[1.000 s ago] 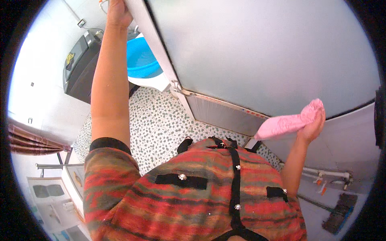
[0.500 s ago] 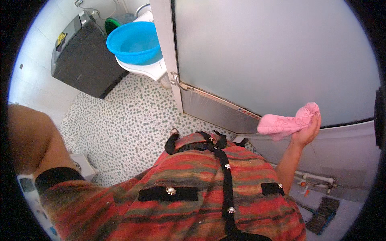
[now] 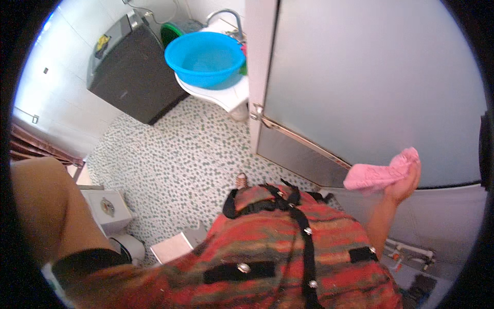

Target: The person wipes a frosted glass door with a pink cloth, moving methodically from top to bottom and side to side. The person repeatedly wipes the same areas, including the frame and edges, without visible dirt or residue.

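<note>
A folded pink cloth with a faint pattern is gripped by my right hand. The fingers close around its right end, while the rest sticks out to the left. Hand and cloth are just in front of the lower part of a frosted door panel; whether they touch it I cannot tell. My left arm is raised at the left rim, and its hand is out of the picture.
A blue basin rests on a white washbasin beside a curved tap. Left of it stands a dark washing machine. A door frame with a metal handle, a white bin and a low pinkish-topped box are nearer.
My view has swung left, bringing the tap, bin and low box into sight. The cloth and my right hand appear slightly lower and farther right, with the grip unchanged.
</note>
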`<state>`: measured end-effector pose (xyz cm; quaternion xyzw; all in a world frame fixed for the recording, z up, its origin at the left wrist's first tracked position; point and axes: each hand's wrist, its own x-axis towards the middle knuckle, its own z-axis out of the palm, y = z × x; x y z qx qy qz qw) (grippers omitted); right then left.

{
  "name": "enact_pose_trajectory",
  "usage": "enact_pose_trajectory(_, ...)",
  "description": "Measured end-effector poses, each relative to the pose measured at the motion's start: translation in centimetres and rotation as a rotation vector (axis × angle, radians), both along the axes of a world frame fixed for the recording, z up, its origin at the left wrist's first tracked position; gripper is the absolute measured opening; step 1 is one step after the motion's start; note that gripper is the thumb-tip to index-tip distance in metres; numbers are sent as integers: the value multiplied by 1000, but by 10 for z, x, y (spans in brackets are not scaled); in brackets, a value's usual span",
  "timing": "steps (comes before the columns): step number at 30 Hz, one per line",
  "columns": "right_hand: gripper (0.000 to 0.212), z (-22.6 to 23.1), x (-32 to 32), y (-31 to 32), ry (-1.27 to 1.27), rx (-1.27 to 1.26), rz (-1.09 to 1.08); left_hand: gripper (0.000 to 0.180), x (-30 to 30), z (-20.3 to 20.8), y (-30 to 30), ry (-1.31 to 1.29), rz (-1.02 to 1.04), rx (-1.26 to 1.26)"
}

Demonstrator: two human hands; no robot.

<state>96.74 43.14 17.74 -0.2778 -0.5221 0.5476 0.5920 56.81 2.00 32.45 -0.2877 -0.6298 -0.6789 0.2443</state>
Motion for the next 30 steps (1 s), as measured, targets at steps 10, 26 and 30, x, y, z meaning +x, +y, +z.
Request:
enact_pose_trajectory(10,37,4,-6,-38,-71,-85,-187,50,-31,-4,26,13,-112,-7)
enact_pose_trajectory(26,29,3,-17,-99,10,-159,-450,43,-97,-6,16,14,-92,44)
enact_pose_trajectory(30,25,-8,-15,-100,96,-85,-385,41,-97,7,18,72,-111,90)
